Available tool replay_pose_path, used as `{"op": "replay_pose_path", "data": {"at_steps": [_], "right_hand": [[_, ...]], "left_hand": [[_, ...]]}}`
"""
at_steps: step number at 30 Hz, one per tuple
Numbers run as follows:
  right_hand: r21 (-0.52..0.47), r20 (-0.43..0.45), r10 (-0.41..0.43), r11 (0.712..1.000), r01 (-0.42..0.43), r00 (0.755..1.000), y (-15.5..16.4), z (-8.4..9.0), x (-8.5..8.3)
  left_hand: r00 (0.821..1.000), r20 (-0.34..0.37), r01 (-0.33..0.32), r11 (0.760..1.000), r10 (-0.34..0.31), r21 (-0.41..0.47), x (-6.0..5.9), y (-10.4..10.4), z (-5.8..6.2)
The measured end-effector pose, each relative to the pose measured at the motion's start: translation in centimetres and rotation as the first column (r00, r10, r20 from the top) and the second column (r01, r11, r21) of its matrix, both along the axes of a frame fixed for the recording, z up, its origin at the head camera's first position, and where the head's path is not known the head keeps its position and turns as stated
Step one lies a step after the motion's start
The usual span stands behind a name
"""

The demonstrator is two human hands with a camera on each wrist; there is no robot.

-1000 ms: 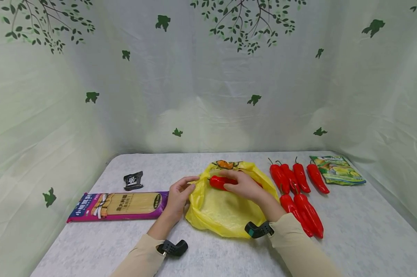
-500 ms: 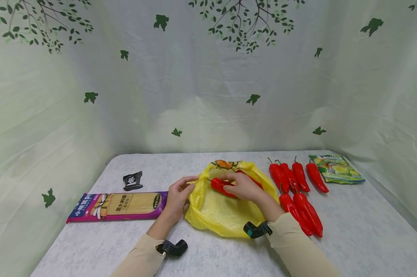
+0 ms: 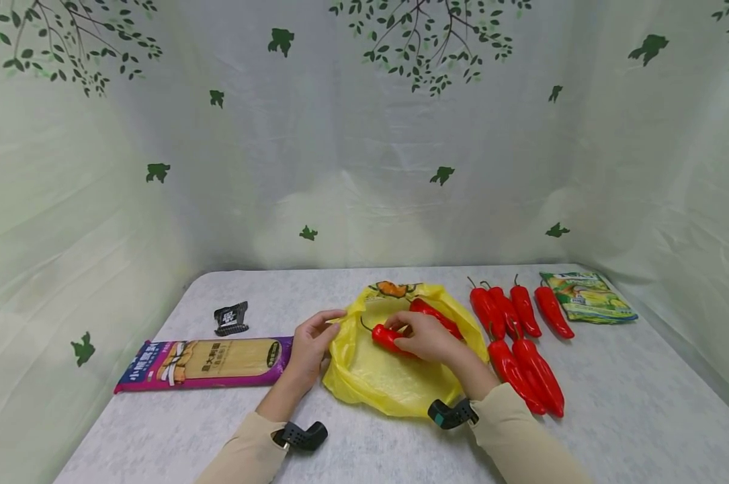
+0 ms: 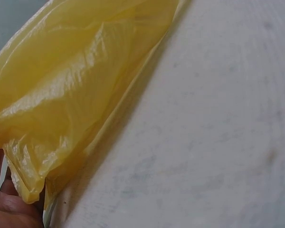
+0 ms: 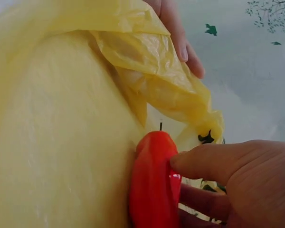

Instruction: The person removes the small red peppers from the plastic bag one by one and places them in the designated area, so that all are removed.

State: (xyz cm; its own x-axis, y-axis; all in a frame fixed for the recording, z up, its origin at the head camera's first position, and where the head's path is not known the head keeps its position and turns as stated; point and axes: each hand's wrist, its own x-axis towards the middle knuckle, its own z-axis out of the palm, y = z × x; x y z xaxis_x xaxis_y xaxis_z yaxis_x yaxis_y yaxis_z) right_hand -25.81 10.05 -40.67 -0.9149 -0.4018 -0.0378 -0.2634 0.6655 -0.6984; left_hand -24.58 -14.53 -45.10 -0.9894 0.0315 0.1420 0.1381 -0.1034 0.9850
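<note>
A yellow plastic bag (image 3: 382, 390) lies with its mouth spread wide on the table. My left hand (image 3: 310, 346) holds the bag's left rim; in the left wrist view only part of that hand (image 4: 12, 209) shows, low at the left. Inside the bag my right hand (image 3: 424, 336) grips a red chili pepper (image 3: 383, 336) with a thin dark stem. The right wrist view shows the thumb against this pepper (image 5: 154, 180) and fingers on its far side. Behind the right hand, a second red chili pepper (image 3: 439, 317) rests in the bag.
Several red chili peppers (image 3: 539, 376) lie right of the bag. A green-yellow packet (image 3: 590, 297) is at the back right. On the left lie a purple-edged spaghetti pack (image 3: 219, 363) and a small black wrapped packet (image 3: 231, 318). A pale leaf-print curtain (image 3: 364, 168) surrounds the table.
My right hand has moved the gripped pepper slightly nearer to me and lower in the bag, uncovering more of the second pepper. The left hand stays at the rim.
</note>
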Motion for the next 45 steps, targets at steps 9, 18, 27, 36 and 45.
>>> {"op": "replay_pose_path", "data": {"at_steps": [9, 18, 27, 36, 45], "right_hand": [[0.069, 0.085, -0.013, 0.998, 0.007, 0.996, -0.6, 0.2, 1.1], [0.125, 0.064, 0.04, 0.991, -0.048, 0.997, -0.3, 0.6, 1.6], [0.192, 0.078, 0.109, 0.974, -0.122, 0.991, 0.1, 1.1, 2.7], [0.146, 0.088, 0.051, 0.987, -0.064, 0.995, 0.3, 1.1, 3.3], [0.09, -0.033, 0.031, 0.996, -0.028, 0.999, 1.1, 2.4, 4.4]], "left_hand": [[1.0, -0.002, -0.005, 1.0, 0.005, 0.003, 0.2, -0.1, -0.4], [1.0, -0.003, -0.002, 1.0, 0.002, -0.001, 0.0, 0.0, -0.2], [1.0, -0.014, 0.002, 1.0, -0.002, -0.005, -0.1, 0.0, 0.0], [1.0, 0.007, -0.004, 1.0, 0.004, -0.004, -0.1, 0.0, -0.1], [1.0, 0.002, -0.004, 1.0, 0.004, -0.008, -0.1, 0.0, -0.1]]}}
